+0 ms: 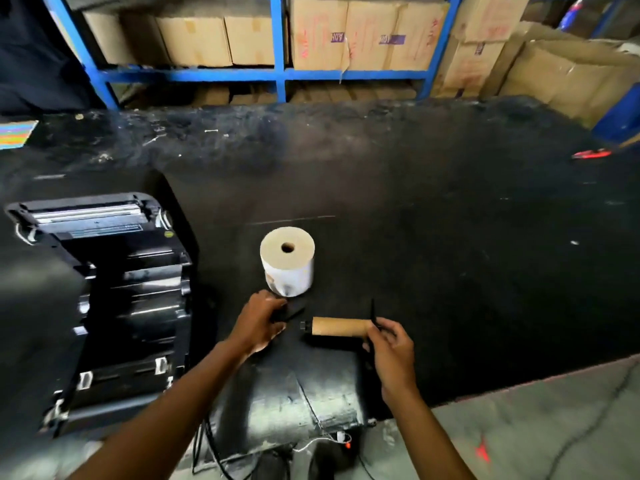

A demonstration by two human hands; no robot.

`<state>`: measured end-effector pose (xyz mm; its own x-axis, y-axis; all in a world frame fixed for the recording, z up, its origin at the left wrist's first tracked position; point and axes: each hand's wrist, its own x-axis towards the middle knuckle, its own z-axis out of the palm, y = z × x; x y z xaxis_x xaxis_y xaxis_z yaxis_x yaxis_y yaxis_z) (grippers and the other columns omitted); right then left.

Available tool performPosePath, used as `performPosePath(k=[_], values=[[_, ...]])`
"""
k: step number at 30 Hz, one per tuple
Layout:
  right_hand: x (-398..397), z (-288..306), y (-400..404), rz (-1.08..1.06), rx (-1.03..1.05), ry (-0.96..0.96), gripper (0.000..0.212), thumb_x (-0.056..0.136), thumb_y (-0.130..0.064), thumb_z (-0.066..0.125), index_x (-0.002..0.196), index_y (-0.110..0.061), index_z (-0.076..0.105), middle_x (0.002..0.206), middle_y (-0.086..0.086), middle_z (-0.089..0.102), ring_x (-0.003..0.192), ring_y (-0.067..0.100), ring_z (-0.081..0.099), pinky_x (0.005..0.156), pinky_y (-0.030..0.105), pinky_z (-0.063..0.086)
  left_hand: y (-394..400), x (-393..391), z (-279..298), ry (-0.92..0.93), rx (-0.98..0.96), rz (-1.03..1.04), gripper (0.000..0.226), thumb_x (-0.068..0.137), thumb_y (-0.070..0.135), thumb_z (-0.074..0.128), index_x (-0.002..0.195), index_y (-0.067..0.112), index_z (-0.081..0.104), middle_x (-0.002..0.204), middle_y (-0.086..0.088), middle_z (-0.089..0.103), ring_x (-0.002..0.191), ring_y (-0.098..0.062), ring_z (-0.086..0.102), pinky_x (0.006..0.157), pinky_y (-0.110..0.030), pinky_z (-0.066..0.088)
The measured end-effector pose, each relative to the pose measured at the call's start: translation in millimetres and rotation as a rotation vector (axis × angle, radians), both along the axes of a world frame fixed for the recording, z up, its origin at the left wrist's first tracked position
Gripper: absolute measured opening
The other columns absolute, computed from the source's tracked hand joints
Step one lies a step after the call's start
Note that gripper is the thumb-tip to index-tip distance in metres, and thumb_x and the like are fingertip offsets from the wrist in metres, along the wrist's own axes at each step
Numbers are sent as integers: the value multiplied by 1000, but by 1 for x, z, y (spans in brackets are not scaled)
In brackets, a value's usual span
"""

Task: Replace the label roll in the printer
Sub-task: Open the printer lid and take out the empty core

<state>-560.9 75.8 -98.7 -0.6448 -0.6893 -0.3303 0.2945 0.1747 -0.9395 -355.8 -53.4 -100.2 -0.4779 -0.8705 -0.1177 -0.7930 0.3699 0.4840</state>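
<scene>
A full white label roll [287, 260] stands on end on the black table [433, 220]. Just in front of it, an empty brown cardboard core [341, 326] lies sideways on a black spindle. My right hand [389, 351] grips the spindle's black flange at the core's right end. My left hand [259, 323] holds a flat black plastic guide piece [289, 313] just left of the core's other end. The black label printer [104, 299] sits at the left with its lid open and its roll bay showing.
Blue shelving [280, 46] with cardboard boxes lines the far side. A red tool [590, 154] lies at the table's far right. A colourful pad [15, 133] sits at the far left. Cables [214, 452] hang below the near table edge by a grey floor.
</scene>
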Motion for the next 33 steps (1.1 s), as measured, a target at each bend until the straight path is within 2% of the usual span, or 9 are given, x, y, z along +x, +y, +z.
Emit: performPosePath(k=[4,7,9,11,14,18,24,29,33], values=[[4,-4,-4,84,48,-35,13,86,-12,66,99,-12,63,86,6,70,73,15,65,62,22,53,-1,5,-3,-75,43,-21,56,79,19,74,133,16,57,122,-12,55,114,-32,48,97,-39,41],[7,-6,-10,132,46,-42,10,85,-12,67,94,-13,63,80,7,71,68,13,66,55,17,54,4,1,4,167,91,123,41,83,11,71,124,12,64,119,-12,64,112,-28,59,99,-42,46],[8,-7,-14,161,38,-38,8,84,-12,69,89,-15,64,78,6,71,64,10,66,53,16,53,14,-1,14,309,202,176,34,86,18,70,119,11,67,115,-9,70,101,-13,68,91,-28,53],[8,-8,-18,210,25,-47,8,82,-12,70,87,-14,64,74,4,71,60,7,66,53,16,53,26,-1,18,290,288,83,39,82,25,76,118,13,68,106,-1,72,85,4,66,75,-7,48],[3,-7,-24,309,21,-61,9,82,-13,71,88,-11,65,69,2,72,58,9,67,54,19,55,41,6,22,211,231,37,39,76,28,80,112,13,72,92,2,69,72,-2,62,60,-5,42],[-25,-5,-32,225,23,-49,9,85,-10,67,93,-7,63,75,8,68,57,9,66,52,18,56,41,33,27,168,119,100,35,78,27,78,111,15,73,84,12,66,64,13,59,58,-4,42],[-66,2,-34,132,56,31,10,86,-9,65,95,-9,62,80,8,67,69,16,64,60,19,53,37,44,18,219,23,295,32,79,19,77,110,12,73,87,-1,75,62,5,61,59,-6,45],[-48,-11,-25,337,136,176,9,80,-8,71,88,-7,66,73,5,69,64,8,62,54,6,46,44,21,2,178,9,224,34,80,21,76,111,9,71,99,-8,75,78,-15,64,74,-28,49],[-32,-25,-22,421,189,307,12,76,-12,75,75,-19,66,73,1,69,70,13,65,65,22,50,51,9,-10,177,28,171,35,82,22,75,113,9,70,98,-1,64,80,-17,61,76,-30,49]])
